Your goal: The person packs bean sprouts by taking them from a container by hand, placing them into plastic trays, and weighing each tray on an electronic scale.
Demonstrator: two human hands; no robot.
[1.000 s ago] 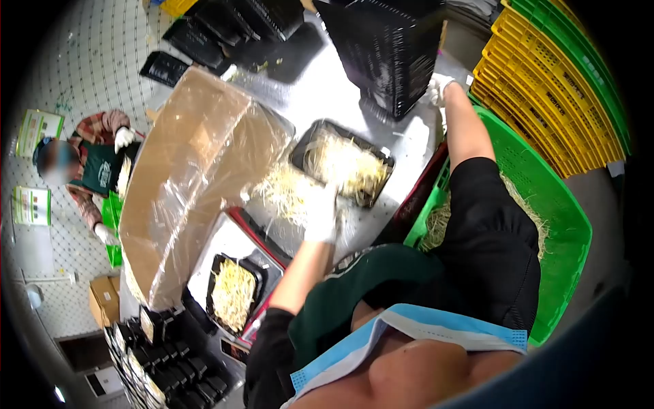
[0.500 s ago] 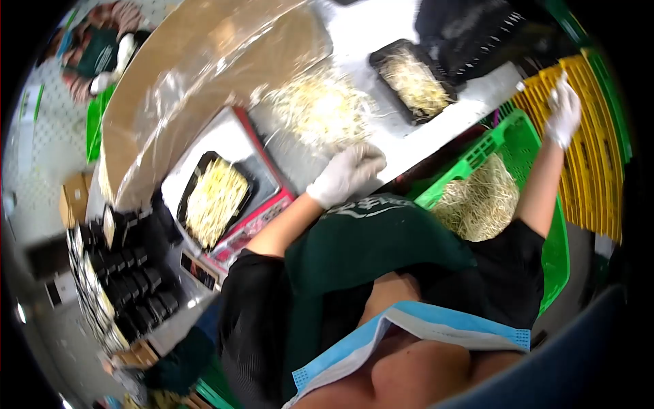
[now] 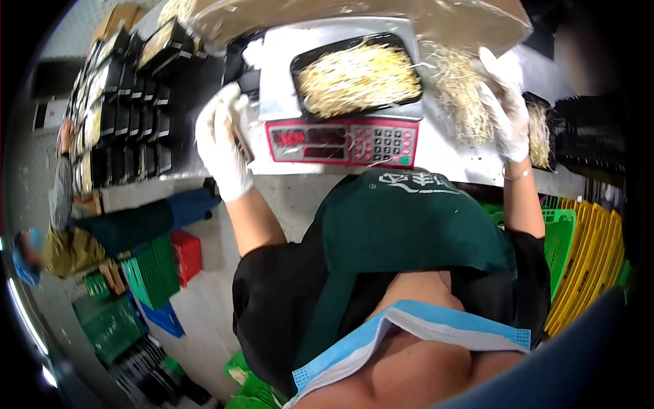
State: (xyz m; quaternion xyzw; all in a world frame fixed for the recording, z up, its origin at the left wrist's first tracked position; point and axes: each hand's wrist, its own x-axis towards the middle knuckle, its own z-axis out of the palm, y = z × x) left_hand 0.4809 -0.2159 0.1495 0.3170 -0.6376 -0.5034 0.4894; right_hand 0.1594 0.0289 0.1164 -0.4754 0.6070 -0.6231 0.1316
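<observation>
A black tray of bean sprouts (image 3: 361, 78) rests on the metal platform of a red-framed digital scale (image 3: 310, 144), whose display glows red. My left hand (image 3: 225, 140), in a white glove, is left of the scale with its fingers bent inward; what they hold, if anything, is hidden. Beside that palm a phone (image 3: 243, 144) shows partly, and I cannot tell whether the hand grips it. My gloved right hand (image 3: 505, 105) is at the loose sprouts (image 3: 460, 95) right of the scale, touching them with fingers apart. Another tray of sprouts (image 3: 539, 133) sits behind that hand.
Stacked black trays (image 3: 129, 119) fill the table's left end, where a co-worker (image 3: 116, 232) reaches in. A plastic-lined brown box (image 3: 381, 17) is beyond the scale. Black trays (image 3: 586, 140) stand at the right, above yellow crates (image 3: 586, 262) and a green crate (image 3: 558, 238).
The view has turned toward the scale. My left hand has gone from the sprout pile to the scale's left side. My right hand has come from the yellow crates to the loose sprouts.
</observation>
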